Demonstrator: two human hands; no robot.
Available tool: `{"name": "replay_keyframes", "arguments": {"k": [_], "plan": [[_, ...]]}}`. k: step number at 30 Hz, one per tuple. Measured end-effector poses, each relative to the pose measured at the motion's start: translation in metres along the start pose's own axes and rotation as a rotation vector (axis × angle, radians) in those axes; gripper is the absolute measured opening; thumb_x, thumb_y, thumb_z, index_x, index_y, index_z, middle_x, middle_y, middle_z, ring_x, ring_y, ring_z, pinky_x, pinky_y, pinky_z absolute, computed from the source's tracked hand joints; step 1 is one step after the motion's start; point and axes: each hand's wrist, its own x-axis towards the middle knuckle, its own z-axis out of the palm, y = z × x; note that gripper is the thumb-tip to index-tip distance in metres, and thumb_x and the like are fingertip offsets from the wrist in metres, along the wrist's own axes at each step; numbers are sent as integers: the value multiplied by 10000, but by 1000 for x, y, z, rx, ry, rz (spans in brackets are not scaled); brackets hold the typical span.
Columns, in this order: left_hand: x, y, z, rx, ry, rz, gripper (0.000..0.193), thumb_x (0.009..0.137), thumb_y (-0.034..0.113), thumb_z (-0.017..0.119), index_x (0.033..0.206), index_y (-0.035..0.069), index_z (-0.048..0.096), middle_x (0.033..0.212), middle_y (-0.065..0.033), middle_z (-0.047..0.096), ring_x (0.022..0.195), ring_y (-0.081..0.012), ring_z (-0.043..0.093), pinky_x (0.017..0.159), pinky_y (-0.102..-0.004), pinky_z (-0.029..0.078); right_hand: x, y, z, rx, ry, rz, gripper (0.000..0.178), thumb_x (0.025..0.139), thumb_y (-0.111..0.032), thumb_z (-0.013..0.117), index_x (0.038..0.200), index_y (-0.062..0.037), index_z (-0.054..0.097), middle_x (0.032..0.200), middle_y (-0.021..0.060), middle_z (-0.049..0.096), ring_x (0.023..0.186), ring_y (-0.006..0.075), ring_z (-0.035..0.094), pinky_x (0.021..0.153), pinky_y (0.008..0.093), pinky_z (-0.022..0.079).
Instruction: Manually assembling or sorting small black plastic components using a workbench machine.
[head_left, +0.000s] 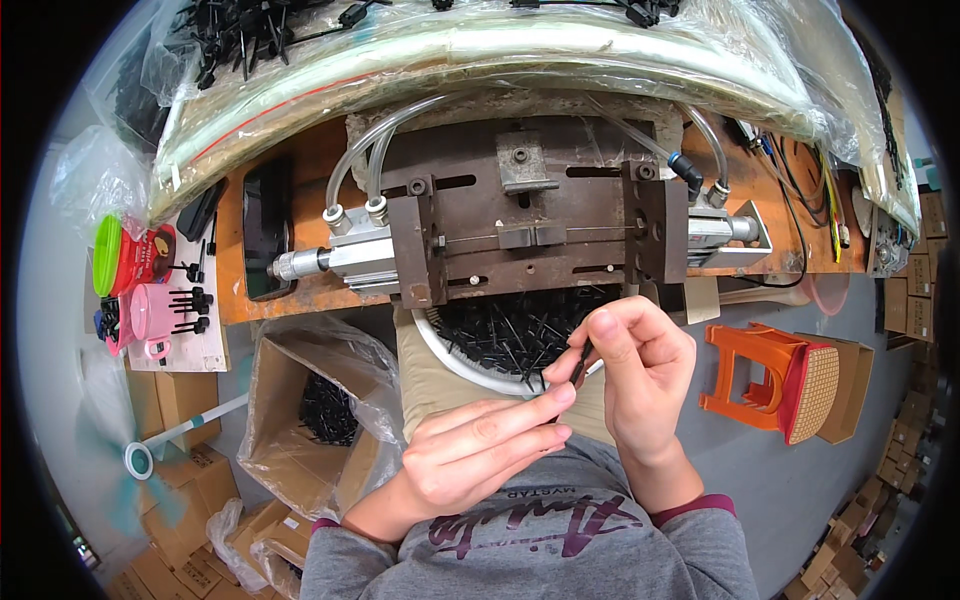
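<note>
In front of you, the wooden workbench (232, 280) is carrying a dark metal fixture (460, 205), which is standing just beyond your hands. To your left, a plastic-lined cardboard box (275, 420) is holding dark pieces (328, 412). Nearer your lap, a white tub (490, 382) is sitting, loaded with loose black parts (515, 330). Your left hand (480, 450) and right hand (640, 380), fingers narrowed, are both pinching one slim black piece (579, 369), which is slanting between them by the tub's near rim.
</note>
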Motion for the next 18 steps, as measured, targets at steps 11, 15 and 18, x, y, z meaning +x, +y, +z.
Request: {"name": "replay_keyframes", "arguments": {"k": [11, 15, 18], "plan": [[-1, -2, 1, 6, 13, -1, 313, 624, 56, 842, 913, -2, 735, 1126, -167, 686, 811, -221, 714, 669, -282, 588, -1, 0, 0, -26, -13, 10, 149, 980, -104, 577, 947, 33, 626, 779, 93, 696, 672, 92, 651, 573, 212, 509], [0, -2, 1, 1, 14, -9, 313, 624, 61, 843, 911, -2, 736, 1122, -163, 688, 812, -218, 714, 667, -280, 586, 0, 0, 1, -17, -13, 6, 146, 978, -101, 580, 947, 34, 626, 777, 93, 695, 670, 93, 651, 573, 213, 512], [0, -2, 1, -1, 10, -19, 315, 622, 65, 843, 911, -1, 736, 1118, -160, 691, 810, -216, 713, 666, -278, 583, 0, 1, 0, -13, -15, 3, 144, 977, -100, 581, 948, 34, 626, 774, 94, 694, 669, 94, 652, 570, 213, 513]]}}
